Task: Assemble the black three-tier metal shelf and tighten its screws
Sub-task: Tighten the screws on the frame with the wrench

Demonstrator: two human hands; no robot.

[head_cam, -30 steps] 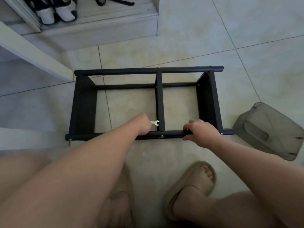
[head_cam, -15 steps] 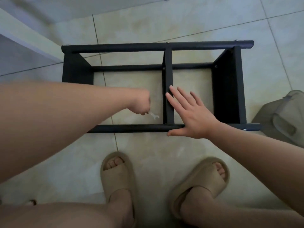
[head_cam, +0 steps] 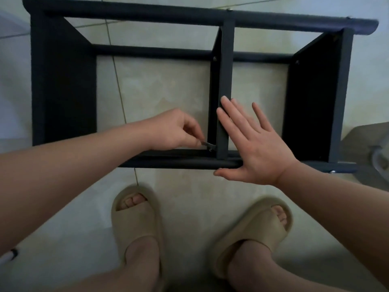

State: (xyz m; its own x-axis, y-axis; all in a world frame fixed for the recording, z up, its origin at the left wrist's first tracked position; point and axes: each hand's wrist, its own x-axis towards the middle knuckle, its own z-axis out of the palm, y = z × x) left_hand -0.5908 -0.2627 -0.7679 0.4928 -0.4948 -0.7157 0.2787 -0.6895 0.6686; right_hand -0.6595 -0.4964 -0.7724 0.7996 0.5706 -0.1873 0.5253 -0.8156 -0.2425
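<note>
The black metal shelf [head_cam: 63,85] lies on its side across the upper frame, long axis left to right. The left hand [head_cam: 174,131] pinches a small wrench [head_cam: 208,145] pointing right at the middle divider's base. The right hand [head_cam: 252,144], fingers straight and spread, presses the near rail.

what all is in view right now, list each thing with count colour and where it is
shelf frame: one, black, lying on the floor ahead of the feet
wrench: one, small, silvery, at the joint of the middle panel and the near rail
floor: pale tiles, under everything
bag: one, grey, right edge, partly cut off
slippers: two, beige, on the feet at the bottom
small object: one, white with a dark tip, bottom left edge, too cut off to identify
left hand: one, pinches the wrench
right hand: one, flat with straight fingers on the middle panel and near rail
</note>
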